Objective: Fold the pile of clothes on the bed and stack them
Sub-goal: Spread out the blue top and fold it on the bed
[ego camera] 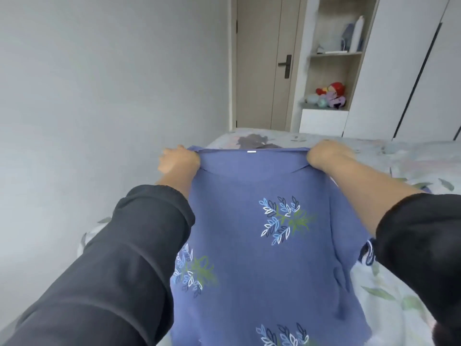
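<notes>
A blue top (249, 245) printed with leaf sprigs hangs stretched out in front of me above the bed (404, 290). My left hand (178, 161) grips its left shoulder beside the neckline. My right hand (326, 157) grips the right shoulder at the same height. The neckline with a small white tag faces up between my hands. The lower part of the top drops toward me and out of the frame. A dark grey garment (254, 142) lies on the bed beyond the neckline, mostly hidden by the top.
The bed has a pale floral cover and reaches to the right edge. A grey wall stands close on the left. Past the bed are a beige door (262, 63), open shelves with soft toys (331, 94) and a white wardrobe (409, 71).
</notes>
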A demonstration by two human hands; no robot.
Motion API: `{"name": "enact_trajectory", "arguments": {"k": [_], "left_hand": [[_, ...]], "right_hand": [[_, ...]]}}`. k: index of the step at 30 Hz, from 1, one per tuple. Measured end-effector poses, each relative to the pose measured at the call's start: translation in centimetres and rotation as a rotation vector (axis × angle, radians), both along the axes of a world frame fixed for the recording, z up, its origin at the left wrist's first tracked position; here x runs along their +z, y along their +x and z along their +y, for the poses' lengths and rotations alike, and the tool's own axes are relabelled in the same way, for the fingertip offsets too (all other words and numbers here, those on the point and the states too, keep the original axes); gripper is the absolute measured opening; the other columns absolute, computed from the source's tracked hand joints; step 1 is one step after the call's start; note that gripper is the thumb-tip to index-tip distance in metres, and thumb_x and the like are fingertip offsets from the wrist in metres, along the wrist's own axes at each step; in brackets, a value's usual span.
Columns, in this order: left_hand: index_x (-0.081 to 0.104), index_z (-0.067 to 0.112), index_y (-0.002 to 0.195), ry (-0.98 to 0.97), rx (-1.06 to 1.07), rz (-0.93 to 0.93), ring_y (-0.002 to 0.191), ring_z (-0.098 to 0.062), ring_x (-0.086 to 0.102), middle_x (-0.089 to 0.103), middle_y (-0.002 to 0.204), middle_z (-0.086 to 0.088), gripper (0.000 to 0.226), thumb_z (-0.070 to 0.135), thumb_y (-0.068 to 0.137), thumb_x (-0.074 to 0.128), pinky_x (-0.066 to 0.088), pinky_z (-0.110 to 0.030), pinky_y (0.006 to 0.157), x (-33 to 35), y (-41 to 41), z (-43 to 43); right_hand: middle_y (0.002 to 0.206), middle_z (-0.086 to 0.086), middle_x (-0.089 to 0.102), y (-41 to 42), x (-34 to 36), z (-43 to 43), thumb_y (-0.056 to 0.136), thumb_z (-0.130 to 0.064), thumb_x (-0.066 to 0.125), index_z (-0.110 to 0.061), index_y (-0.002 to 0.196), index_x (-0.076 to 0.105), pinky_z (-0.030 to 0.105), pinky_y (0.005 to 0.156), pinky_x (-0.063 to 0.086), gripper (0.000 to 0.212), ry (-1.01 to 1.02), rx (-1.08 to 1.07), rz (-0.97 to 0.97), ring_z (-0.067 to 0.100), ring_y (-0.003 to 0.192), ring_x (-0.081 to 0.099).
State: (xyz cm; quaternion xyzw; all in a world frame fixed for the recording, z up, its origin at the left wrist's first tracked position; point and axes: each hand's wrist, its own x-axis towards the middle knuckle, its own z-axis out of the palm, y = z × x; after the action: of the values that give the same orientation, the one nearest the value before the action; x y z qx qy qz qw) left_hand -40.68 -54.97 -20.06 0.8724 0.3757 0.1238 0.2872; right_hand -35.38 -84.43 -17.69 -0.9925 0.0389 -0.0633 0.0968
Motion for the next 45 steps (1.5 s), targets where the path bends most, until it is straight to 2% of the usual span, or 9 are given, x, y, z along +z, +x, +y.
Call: {"name": "enact_trajectory", "arguments": {"k": [4, 8, 10, 14, 19, 26, 31, 41, 45], "left_hand": [[0.053, 0.014, 0.082, -0.576, -0.160, -0.034, 0.068, -0.021, 0.050, 0.049, 0.074, -0.003, 0.015, 0.013, 0.093, 0.043, 0.043, -0.027, 0.069, -6.5, 2.1, -0.2], [0.050, 0.002, 0.072, -0.833, -0.082, -0.123, 0.075, -0.030, 0.056, 0.055, 0.071, -0.014, 0.029, 0.016, 0.095, 0.040, 0.049, -0.034, 0.077, -8.8, 6.7, -0.5], [0.056, -0.003, 0.088, -0.873, -0.082, -0.235, 0.083, -0.033, 0.060, 0.059, 0.088, -0.021, 0.032, 0.018, 0.098, 0.034, 0.047, -0.036, 0.079, -9.4, 9.1, -0.3], [0.032, 0.004, 0.143, -0.736, -0.162, -0.374, 0.127, -0.034, 0.046, 0.044, 0.142, -0.020, 0.047, 0.011, 0.097, 0.034, 0.041, -0.045, 0.105, -11.9, 13.2, 0.3], [-0.014, 0.022, 0.150, -0.624, -0.351, -0.094, 0.134, -0.033, 0.037, 0.024, 0.154, -0.015, 0.083, 0.019, 0.096, 0.050, 0.036, -0.045, 0.105, -19.1, 12.9, -1.5], [-0.002, 0.029, 0.151, 0.211, -0.616, 0.254, 0.146, -0.028, -0.007, -0.002, 0.160, -0.004, 0.061, 0.044, 0.099, 0.026, 0.004, -0.054, 0.114, -27.3, 8.9, -6.6], [0.005, 0.032, 0.151, 0.365, -0.749, 0.208, 0.146, -0.023, -0.007, 0.000, 0.160, -0.002, 0.057, 0.048, 0.099, 0.018, -0.001, -0.052, 0.115, -29.2, 6.7, -11.0], [0.017, 0.033, 0.150, 0.430, -0.741, 0.085, 0.146, -0.018, 0.002, 0.010, 0.160, -0.001, 0.055, 0.046, 0.097, 0.024, 0.005, -0.046, 0.116, -30.9, 6.2, -11.0], [0.017, 0.035, 0.150, 0.425, -0.743, 0.078, 0.146, -0.018, 0.001, 0.009, 0.160, 0.000, 0.054, 0.046, 0.098, 0.023, 0.004, -0.046, 0.117, -31.0, 6.3, -11.0]], "right_hand": [[0.048, 0.009, 0.050, 2.8, -6.3, -0.1, 0.094, -0.010, 0.032, -0.006, 0.084, 0.047, 0.018, 0.041, 0.037, 0.018, 0.576, -0.113, 0.359, 0.017, 0.031, 0.044], [0.099, 0.032, 0.065, 7.1, -10.8, 1.9, 0.098, -0.005, 0.029, 0.006, 0.125, 0.042, 0.026, 0.032, 0.044, 0.032, 0.913, -0.168, 0.312, 0.034, 0.057, 0.065], [0.091, 0.032, 0.066, 9.5, -11.8, 3.2, 0.097, -0.004, 0.035, 0.013, 0.120, 0.048, 0.035, 0.046, 0.046, 0.032, 0.927, -0.176, 0.144, 0.032, 0.056, 0.061], [0.113, 0.025, 0.061, 13.2, -13.0, 5.0, 0.092, -0.008, 0.046, 0.004, 0.121, 0.053, 0.029, 0.070, 0.034, 0.032, 0.697, 0.050, -0.119, 0.036, 0.105, 0.058], [0.144, 0.011, 0.039, 12.5, -20.4, 6.0, 0.093, -0.031, 0.056, -0.012, 0.150, -0.013, 0.031, 0.099, 0.035, 0.091, 0.567, 0.224, 0.283, 0.030, 0.129, 0.042], [0.157, 0.013, 0.016, 8.3, -28.3, 3.8, 0.099, -0.038, 0.038, -0.009, 0.149, 0.020, 0.045, 0.116, 0.014, 0.060, 0.123, 0.376, 0.272, 0.027, 0.144, 0.014], [0.133, 0.024, 0.044, 7.4, -27.6, -0.5, 0.094, -0.017, 0.048, 0.004, 0.128, 0.048, 0.039, 0.101, 0.032, 0.039, 0.359, 0.084, -0.094, 0.038, 0.123, 0.041], [0.056, 0.011, 0.056, 10.0, -26.9, -4.8, 0.082, -0.008, 0.051, -0.004, 0.060, 0.051, 0.027, 0.049, 0.041, 0.022, 0.491, -0.153, 0.323, 0.026, 0.050, 0.051], [0.057, 0.016, 0.065, 10.4, -26.6, -6.5, 0.087, -0.009, 0.046, 0.002, 0.065, 0.060, 0.038, 0.058, 0.057, 0.028, 0.621, -0.231, 0.054, 0.031, 0.051, 0.063]]}}
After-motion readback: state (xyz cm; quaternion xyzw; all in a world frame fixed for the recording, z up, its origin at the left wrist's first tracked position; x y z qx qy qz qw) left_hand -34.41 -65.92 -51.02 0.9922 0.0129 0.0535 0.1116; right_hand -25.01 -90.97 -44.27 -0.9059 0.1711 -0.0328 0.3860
